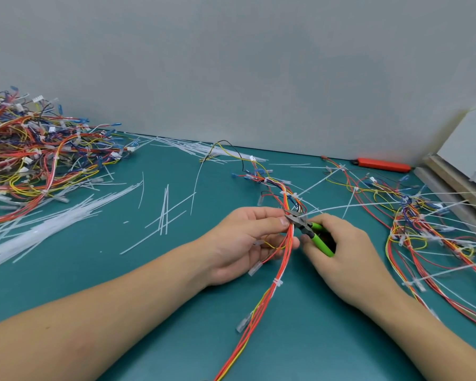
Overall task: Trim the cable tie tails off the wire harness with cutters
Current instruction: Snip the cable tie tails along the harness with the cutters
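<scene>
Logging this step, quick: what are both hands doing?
Left hand: pinching the wire harness.
Right hand: gripping the green-handled cutters.

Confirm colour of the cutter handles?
Bright green handles on the cutters, gripped by the right hand; head view.

A wire-harness assembly bench in a workshop is shown. A teal mat is strewn with cut tie tails left of the fingers, a heap of finished harnesses is piled far left, and untrimmed harnesses are spread to the right. A plain grey wall is seen beyond.
</scene>
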Demonstrator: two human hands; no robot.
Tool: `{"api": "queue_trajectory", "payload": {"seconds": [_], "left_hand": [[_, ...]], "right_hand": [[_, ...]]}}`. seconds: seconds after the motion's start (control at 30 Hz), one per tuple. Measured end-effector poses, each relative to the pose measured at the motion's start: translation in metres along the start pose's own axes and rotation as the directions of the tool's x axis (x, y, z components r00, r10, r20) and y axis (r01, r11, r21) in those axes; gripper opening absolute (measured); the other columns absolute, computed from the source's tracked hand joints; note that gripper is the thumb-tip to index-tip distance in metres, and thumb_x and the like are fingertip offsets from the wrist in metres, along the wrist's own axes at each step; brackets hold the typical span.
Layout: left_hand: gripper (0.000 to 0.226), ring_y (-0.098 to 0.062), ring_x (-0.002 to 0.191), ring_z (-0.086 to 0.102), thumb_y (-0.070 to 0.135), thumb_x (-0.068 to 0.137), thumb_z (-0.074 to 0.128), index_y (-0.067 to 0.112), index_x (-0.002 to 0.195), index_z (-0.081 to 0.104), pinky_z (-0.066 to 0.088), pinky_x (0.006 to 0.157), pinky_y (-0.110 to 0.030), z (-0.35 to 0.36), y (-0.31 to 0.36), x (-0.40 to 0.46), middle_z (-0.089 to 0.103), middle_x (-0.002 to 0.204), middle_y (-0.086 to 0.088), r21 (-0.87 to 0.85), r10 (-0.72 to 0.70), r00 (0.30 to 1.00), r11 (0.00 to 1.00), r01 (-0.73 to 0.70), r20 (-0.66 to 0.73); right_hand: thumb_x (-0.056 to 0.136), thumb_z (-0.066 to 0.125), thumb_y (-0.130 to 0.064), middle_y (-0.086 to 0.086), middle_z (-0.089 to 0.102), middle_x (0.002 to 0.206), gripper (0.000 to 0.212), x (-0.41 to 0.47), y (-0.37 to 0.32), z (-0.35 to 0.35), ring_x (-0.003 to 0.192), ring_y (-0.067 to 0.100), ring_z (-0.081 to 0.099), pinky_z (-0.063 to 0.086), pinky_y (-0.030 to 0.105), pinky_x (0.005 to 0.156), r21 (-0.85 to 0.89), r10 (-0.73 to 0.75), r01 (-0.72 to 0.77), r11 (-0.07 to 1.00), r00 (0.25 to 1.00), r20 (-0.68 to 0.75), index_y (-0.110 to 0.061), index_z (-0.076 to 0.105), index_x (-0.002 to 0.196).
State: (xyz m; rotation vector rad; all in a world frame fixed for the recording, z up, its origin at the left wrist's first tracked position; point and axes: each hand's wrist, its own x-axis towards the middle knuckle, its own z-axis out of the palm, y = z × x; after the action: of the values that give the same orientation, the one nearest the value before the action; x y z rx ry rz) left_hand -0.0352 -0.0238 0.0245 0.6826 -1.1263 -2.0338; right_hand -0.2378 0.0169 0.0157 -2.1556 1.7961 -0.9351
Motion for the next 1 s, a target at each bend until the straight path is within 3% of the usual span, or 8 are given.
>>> {"api": "queue_trajectory", "payload": {"seconds": [0.2, 0.3, 0.47, 0.63, 0.7, 0.77, 0.87, 1.0], "left_hand": [[0.016, -0.014, 0.072, 0.070, 0.009, 0.099, 0.059, 0.007, 0.112, 0.067, 0.054, 0.062, -0.021, -0.0011, -0.0001, 0.0006, 0.072, 0.078, -0.006, 0.009, -0.003, 1.000, 1.000, 0.003, -0.002], [0.016, -0.014, 0.072, 0.070, 0.008, 0.099, 0.059, 0.007, 0.112, 0.067, 0.054, 0.061, -0.021, -0.0010, -0.0008, 0.0006, 0.072, 0.079, -0.005, 0.008, 0.002, 1.000, 1.000, -0.002, -0.005], [0.021, -0.013, 0.072, 0.071, 0.008, 0.099, 0.059, 0.004, 0.118, 0.065, 0.053, 0.060, -0.021, -0.0005, -0.0003, 0.0004, 0.071, 0.081, -0.004, -0.006, 0.006, 1.000, 1.000, -0.007, -0.008], [0.023, -0.015, 0.073, 0.070, 0.009, 0.100, 0.058, 0.003, 0.121, 0.064, 0.054, 0.063, -0.022, -0.0003, 0.0001, -0.0005, 0.072, 0.078, -0.006, 0.017, 0.003, 1.000, 1.000, -0.003, -0.006], [0.021, -0.015, 0.072, 0.071, 0.008, 0.100, 0.057, 0.003, 0.119, 0.064, 0.054, 0.063, -0.022, -0.0005, -0.0001, -0.0003, 0.072, 0.077, -0.005, 0.015, 0.003, 1.000, 1.000, -0.003, -0.003], [0.020, -0.015, 0.072, 0.071, 0.008, 0.100, 0.057, 0.004, 0.118, 0.064, 0.054, 0.063, -0.022, -0.0005, -0.0002, 0.0000, 0.072, 0.076, -0.005, 0.013, 0.004, 1.000, 1.000, -0.004, -0.004], [0.018, -0.015, 0.072, 0.071, 0.008, 0.100, 0.057, 0.005, 0.116, 0.064, 0.054, 0.064, -0.022, -0.0006, -0.0002, 0.0004, 0.072, 0.077, -0.005, 0.019, 0.006, 1.000, 1.000, -0.005, -0.002], [0.021, -0.014, 0.072, 0.071, 0.008, 0.100, 0.057, 0.004, 0.119, 0.064, 0.054, 0.063, -0.022, -0.0003, 0.0003, 0.0005, 0.072, 0.077, -0.005, 0.016, -0.001, 1.000, 1.000, 0.001, -0.005]], "right_hand": [[0.092, 0.068, -0.030, -0.010, 0.057, 0.068, 0.016, 0.0009, 0.0024, 0.0016, 0.068, 0.011, 0.051, 0.036, 0.031, 0.060, 0.001, 0.017, -0.017, 1.000, 1.000, 0.007, -0.030, 0.057, 0.080], [0.093, 0.064, -0.036, -0.013, 0.055, 0.065, 0.029, 0.0005, 0.0043, 0.0021, 0.058, 0.018, 0.044, 0.036, 0.036, 0.052, -0.008, 0.031, -0.031, 1.000, 1.000, 0.004, -0.024, 0.048, 0.072], [0.095, 0.063, -0.035, -0.008, 0.051, 0.061, 0.032, 0.0022, 0.0037, 0.0023, 0.051, 0.019, 0.037, 0.035, 0.036, 0.050, -0.030, 0.029, -0.029, 0.999, 0.999, 0.014, -0.025, 0.041, 0.074], [0.091, 0.070, -0.035, -0.015, 0.057, 0.067, 0.027, -0.0003, 0.0012, 0.0011, 0.061, 0.014, 0.047, 0.036, 0.032, 0.055, 0.018, 0.016, -0.016, 1.000, 1.000, -0.025, -0.033, 0.050, 0.072], [0.089, 0.072, -0.030, -0.018, 0.062, 0.077, 0.013, 0.0006, -0.0011, -0.0010, 0.074, 0.008, 0.056, 0.038, 0.026, 0.064, 0.039, 0.000, 0.001, 0.999, 1.000, -0.015, -0.036, 0.061, 0.083], [0.088, 0.072, -0.027, -0.021, 0.066, 0.082, 0.015, 0.0008, -0.0028, -0.0025, 0.085, 0.005, 0.059, 0.038, 0.017, 0.071, 0.049, -0.005, 0.005, 0.999, 1.000, 0.007, -0.039, 0.066, 0.094], [0.088, 0.072, -0.023, -0.024, 0.065, 0.084, 0.018, 0.0009, -0.0025, -0.0030, 0.088, 0.003, 0.058, 0.035, 0.009, 0.073, 0.031, -0.013, 0.013, 0.999, 1.000, 0.013, -0.037, 0.069, 0.099], [0.087, 0.073, -0.022, -0.021, 0.066, 0.088, 0.017, 0.0021, -0.0031, -0.0025, 0.089, 0.003, 0.058, 0.037, 0.009, 0.074, 0.034, -0.023, 0.023, 0.999, 1.000, -0.009, -0.035, 0.069, 0.099]]}}
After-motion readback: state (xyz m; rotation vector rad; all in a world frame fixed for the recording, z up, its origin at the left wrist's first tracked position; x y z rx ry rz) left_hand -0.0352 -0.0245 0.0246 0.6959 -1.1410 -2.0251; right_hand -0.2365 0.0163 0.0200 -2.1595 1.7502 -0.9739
